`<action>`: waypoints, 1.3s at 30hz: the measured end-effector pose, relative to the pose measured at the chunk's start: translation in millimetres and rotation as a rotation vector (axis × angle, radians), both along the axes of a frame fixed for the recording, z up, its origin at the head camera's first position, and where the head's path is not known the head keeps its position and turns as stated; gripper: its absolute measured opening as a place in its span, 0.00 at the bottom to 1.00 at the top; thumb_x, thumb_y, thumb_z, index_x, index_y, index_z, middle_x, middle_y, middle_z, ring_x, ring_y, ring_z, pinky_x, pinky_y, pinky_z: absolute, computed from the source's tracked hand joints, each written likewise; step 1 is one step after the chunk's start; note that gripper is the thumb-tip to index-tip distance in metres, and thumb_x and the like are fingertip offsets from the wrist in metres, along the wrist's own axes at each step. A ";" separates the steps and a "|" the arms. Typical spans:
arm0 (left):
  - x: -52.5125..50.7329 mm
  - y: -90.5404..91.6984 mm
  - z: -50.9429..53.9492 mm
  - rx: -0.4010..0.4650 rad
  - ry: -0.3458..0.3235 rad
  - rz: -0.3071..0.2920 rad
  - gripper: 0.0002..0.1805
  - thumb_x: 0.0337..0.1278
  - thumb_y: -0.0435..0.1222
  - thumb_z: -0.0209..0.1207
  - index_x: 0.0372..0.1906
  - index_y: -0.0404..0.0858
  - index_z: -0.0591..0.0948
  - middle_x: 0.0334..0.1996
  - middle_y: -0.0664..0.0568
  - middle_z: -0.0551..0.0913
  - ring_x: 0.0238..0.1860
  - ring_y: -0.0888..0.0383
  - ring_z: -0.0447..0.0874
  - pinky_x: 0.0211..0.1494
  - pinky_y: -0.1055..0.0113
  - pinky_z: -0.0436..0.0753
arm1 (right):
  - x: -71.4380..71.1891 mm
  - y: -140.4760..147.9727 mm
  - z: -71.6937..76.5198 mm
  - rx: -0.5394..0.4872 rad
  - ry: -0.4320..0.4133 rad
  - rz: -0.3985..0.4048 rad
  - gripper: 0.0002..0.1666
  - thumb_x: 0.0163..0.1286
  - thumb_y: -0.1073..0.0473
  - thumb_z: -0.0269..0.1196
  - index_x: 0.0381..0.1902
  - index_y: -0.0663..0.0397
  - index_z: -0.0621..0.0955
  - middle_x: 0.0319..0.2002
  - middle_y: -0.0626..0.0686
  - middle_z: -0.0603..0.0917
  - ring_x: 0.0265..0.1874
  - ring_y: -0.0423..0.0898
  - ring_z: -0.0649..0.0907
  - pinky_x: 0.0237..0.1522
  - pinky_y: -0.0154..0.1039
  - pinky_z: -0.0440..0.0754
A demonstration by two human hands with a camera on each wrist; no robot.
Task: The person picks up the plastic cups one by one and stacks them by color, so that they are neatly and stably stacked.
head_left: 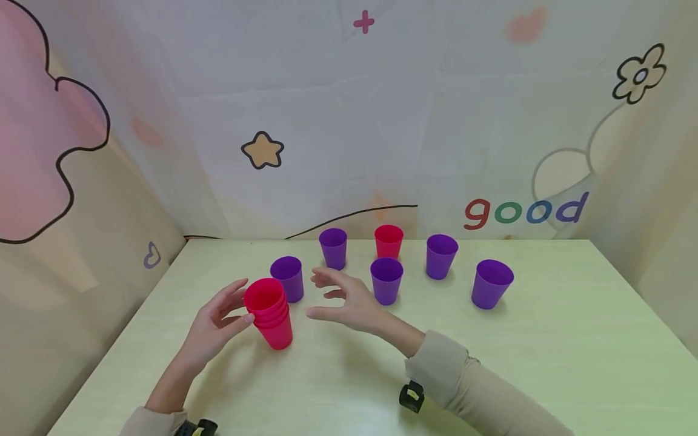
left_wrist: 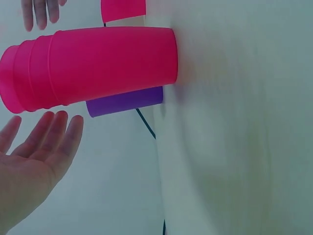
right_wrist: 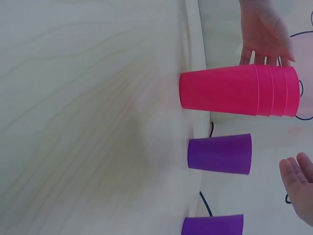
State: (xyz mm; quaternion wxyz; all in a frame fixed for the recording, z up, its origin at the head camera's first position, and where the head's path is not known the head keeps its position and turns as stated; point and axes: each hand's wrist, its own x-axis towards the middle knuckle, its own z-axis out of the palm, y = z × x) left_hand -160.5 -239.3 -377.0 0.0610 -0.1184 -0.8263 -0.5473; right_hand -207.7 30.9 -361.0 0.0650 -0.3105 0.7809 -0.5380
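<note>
A stack of several nested red cups (head_left: 275, 327) stands upright on the table, left of centre. The left hand (head_left: 209, 330) is at the stack's left side with relaxed, spread fingers; in the left wrist view a narrow gap shows between its fingertips and the stack (left_wrist: 102, 66). To the right of the stack, the right hand (head_left: 351, 303) hovers with fingers extended and nothing held. The right wrist view shows the stack (right_wrist: 234, 90) between the left hand (right_wrist: 266, 32) and the right hand (right_wrist: 298, 188), apart from the right one. Close behind the stack is a purple cup (head_left: 289, 281).
Further back stand a purple cup (head_left: 334, 249), a single red cup (head_left: 388, 241) and, in front of that, another purple cup (head_left: 386, 282). Two more purple cups (head_left: 440, 257) (head_left: 490, 286) stand at the right. A printed cloth (head_left: 327, 121) hangs behind the table (head_left: 545, 363).
</note>
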 end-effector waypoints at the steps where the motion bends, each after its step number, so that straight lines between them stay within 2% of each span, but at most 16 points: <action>1: -0.3 1.0 0.5 -0.003 0.006 0.003 0.34 0.55 0.34 0.59 0.66 0.39 0.61 0.56 0.40 0.70 0.52 0.56 0.73 0.46 0.72 0.76 | 0.5 3.4 0.2 -0.004 0.003 -0.004 0.40 0.55 0.54 0.68 0.64 0.51 0.66 0.55 0.49 0.75 0.54 0.44 0.74 0.51 0.37 0.74; 5: -2.1 4.6 2.5 -0.011 0.026 0.010 0.33 0.56 0.33 0.58 0.66 0.38 0.60 0.58 0.41 0.69 0.53 0.51 0.70 0.47 0.72 0.76 | 1.7 17.5 1.1 -0.019 0.019 -0.013 0.39 0.54 0.55 0.68 0.63 0.51 0.67 0.55 0.51 0.75 0.54 0.47 0.73 0.52 0.38 0.73; 13: -3.1 9.8 4.5 0.009 0.043 0.004 0.30 0.56 0.31 0.58 0.64 0.36 0.63 0.56 0.40 0.70 0.49 0.66 0.71 0.47 0.73 0.76 | 0.7 45.4 -1.2 -0.040 0.044 -0.030 0.38 0.55 0.57 0.68 0.62 0.57 0.67 0.54 0.55 0.75 0.54 0.51 0.74 0.51 0.41 0.74; 19: -1.4 11.9 1.6 0.025 0.059 0.014 0.28 0.56 0.30 0.58 0.62 0.33 0.65 0.55 0.40 0.71 0.48 0.66 0.72 0.45 0.73 0.77 | -2.6 64.1 -3.9 -0.028 0.029 -0.063 0.37 0.55 0.57 0.67 0.62 0.58 0.67 0.54 0.56 0.75 0.53 0.51 0.74 0.52 0.44 0.74; 23: -1.4 11.8 -0.3 0.032 0.066 0.022 0.27 0.56 0.31 0.58 0.61 0.32 0.66 0.54 0.40 0.71 0.48 0.67 0.71 0.45 0.73 0.77 | -7.0 74.6 -5.2 -0.035 0.013 -0.098 0.36 0.56 0.59 0.67 0.61 0.59 0.67 0.54 0.58 0.75 0.54 0.54 0.74 0.53 0.45 0.73; 31: -2.2 11.4 -1.9 0.031 0.056 0.045 0.27 0.57 0.33 0.57 0.61 0.32 0.66 0.55 0.41 0.70 0.48 0.68 0.71 0.45 0.73 0.77 | -15.0 90.3 0.9 -0.038 0.041 -0.163 0.34 0.57 0.60 0.66 0.60 0.60 0.68 0.53 0.61 0.75 0.54 0.54 0.73 0.53 0.49 0.72; 36: -2.3 13.0 -2.3 0.033 0.057 0.053 0.26 0.57 0.33 0.57 0.61 0.32 0.66 0.55 0.42 0.70 0.48 0.68 0.71 0.45 0.73 0.77 | -25.0 97.6 4.1 -0.050 0.032 -0.218 0.34 0.57 0.60 0.66 0.61 0.60 0.67 0.53 0.61 0.75 0.55 0.54 0.73 0.53 0.49 0.72; 39: -2.7 15.1 -2.9 0.063 0.059 0.055 0.26 0.57 0.32 0.57 0.61 0.32 0.66 0.54 0.43 0.71 0.48 0.66 0.71 0.44 0.73 0.77 | -32.4 102.2 5.5 -0.066 0.018 -0.249 0.35 0.57 0.60 0.65 0.61 0.61 0.67 0.53 0.61 0.74 0.54 0.56 0.73 0.53 0.48 0.72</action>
